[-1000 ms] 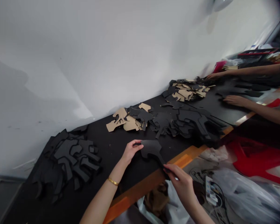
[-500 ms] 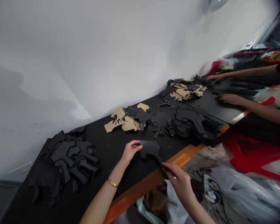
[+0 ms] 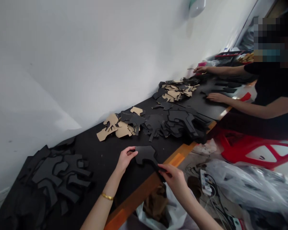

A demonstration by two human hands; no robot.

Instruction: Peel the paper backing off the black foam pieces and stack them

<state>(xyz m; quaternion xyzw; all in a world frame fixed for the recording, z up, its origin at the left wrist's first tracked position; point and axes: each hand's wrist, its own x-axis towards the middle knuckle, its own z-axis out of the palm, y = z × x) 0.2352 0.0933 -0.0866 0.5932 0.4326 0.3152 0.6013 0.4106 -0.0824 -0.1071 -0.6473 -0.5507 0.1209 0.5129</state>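
Observation:
Between my two hands is a flat black cut-out piece (image 3: 145,153) with a wide body and a narrow leg. My left hand (image 3: 126,158) pinches its upper left corner, and my right hand (image 3: 172,173) grips the end of the narrow leg near the table's front edge. To the left lies a pile of similar black pieces (image 3: 49,171). Beyond my hands, tan cut-outs (image 3: 123,129) are mixed with black ones, and a heap of black pieces (image 3: 182,121) sits to their right.
A co-worker (image 3: 273,83) at the right has both hands over the far end of the black table (image 3: 98,169). Another tan and black pile (image 3: 175,91) lies by the wall. Below the edge are an open bag (image 3: 177,207), a power strip (image 3: 205,182) and a red stool (image 3: 240,147).
My view has swung to the right, so more of the co-worker shows. The co-worker's far hand has lifted off the pieces. My hands keep the same hold on the black piece.

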